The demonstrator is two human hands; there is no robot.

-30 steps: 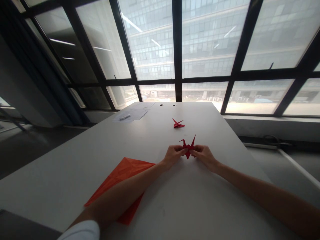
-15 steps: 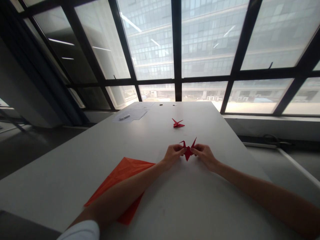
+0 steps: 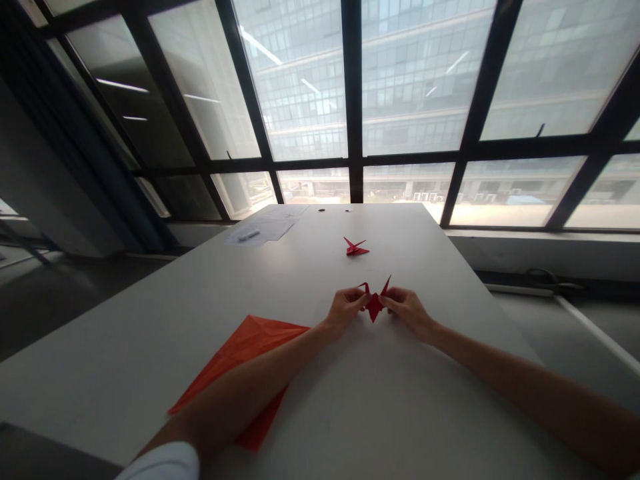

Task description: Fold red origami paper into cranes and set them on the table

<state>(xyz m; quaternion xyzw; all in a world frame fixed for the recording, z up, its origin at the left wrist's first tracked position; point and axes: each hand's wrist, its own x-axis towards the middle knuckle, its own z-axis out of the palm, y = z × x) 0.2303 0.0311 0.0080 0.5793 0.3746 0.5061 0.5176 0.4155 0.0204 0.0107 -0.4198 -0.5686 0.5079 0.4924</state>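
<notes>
A red origami crane (image 3: 374, 308) is held between my two hands, just above the white table or touching it; I cannot tell which. My left hand (image 3: 346, 309) pinches its left side, by the bent, beak-like tip. On the other side, my right hand (image 3: 407, 310) pinches the paper near the long pointed tail, which sticks up. Fingertips hide parts of the folds. Farther off lies a second red origami crane (image 3: 355, 249), apart from both hands. Orange paper (image 3: 250, 340) lies flat under my left forearm, which covers its middle.
The white table (image 3: 380, 407) stretches away to the windows. At its far left are white paper sheets (image 3: 275, 229) with a small whitish object (image 3: 249, 235) on top. Two small round spots, one dark (image 3: 321, 210), mark the far end.
Both hands keep hold of the crane. Its upright tail tip has shifted slightly left, and the right hand has edged a little inward. The rest looks the same.
</notes>
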